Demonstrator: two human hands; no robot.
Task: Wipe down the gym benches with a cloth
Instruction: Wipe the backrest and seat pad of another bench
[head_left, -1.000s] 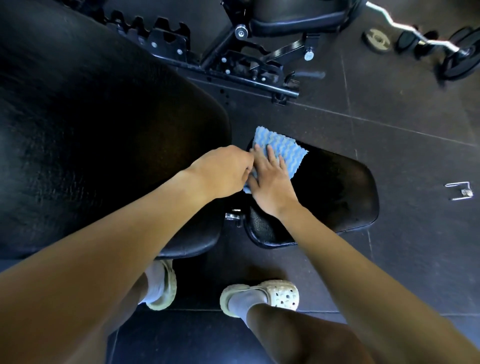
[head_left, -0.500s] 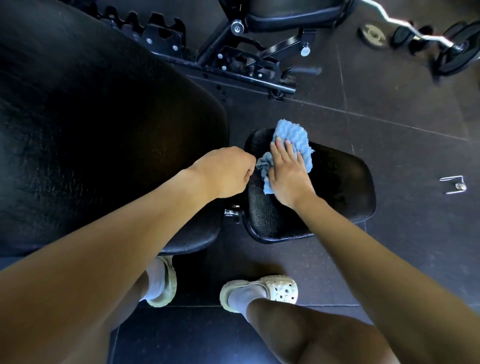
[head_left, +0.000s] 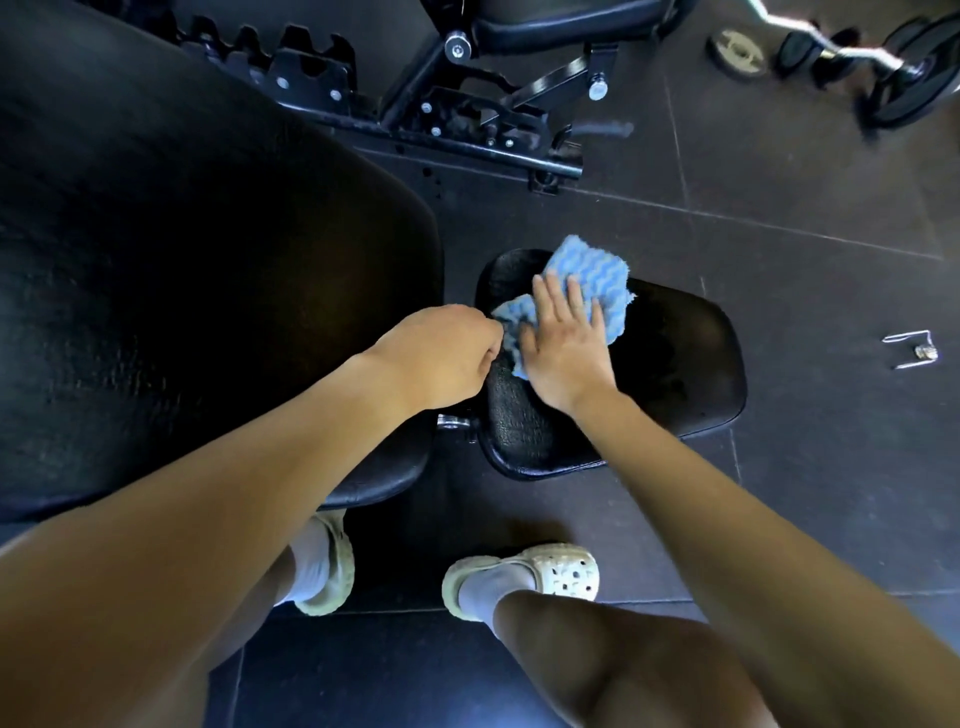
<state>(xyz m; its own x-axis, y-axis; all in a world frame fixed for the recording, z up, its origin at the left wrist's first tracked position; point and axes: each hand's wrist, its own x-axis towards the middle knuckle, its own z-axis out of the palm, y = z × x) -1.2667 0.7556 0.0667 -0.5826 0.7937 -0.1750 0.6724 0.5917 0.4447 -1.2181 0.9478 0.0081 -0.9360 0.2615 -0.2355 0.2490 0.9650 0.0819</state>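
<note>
Blue and wavy-ribbed, the cloth (head_left: 589, 267) lies on the far-left part of the black seat pad (head_left: 675, 364), a little toward 1 o'clock from the middle of the view. The right hand (head_left: 563, 348) presses down on it, palm flat, fingers straight and slightly spread, pointing toward 12 o'clock. The cloth's far corner hangs just past the pad's 11 o'clock edge.

The left hand (head_left: 441, 356) sits at 9 o'clock of the cloth with its fingers curled in. Its fingertips meet the cloth's bunched near-left corner, but whether they pinch it cannot be told. This hand hovers over the gap between the seat pad and the big black back pad (head_left: 182, 286), which fills the view from 8 to 11 o'clock.

On the dark rubber floor (head_left: 805, 493):
- At 12 o'clock stands the black metal frame (head_left: 467, 119) of another bench.
- At 1 to 2 o'clock lie a weight plate (head_left: 737, 52) and a loaded curl bar (head_left: 836, 49).
- At 3 o'clock lies a small metal clip (head_left: 911, 351).
- At 6 o'clock are two pale clogs (head_left: 561, 571) worn over socks.
</note>
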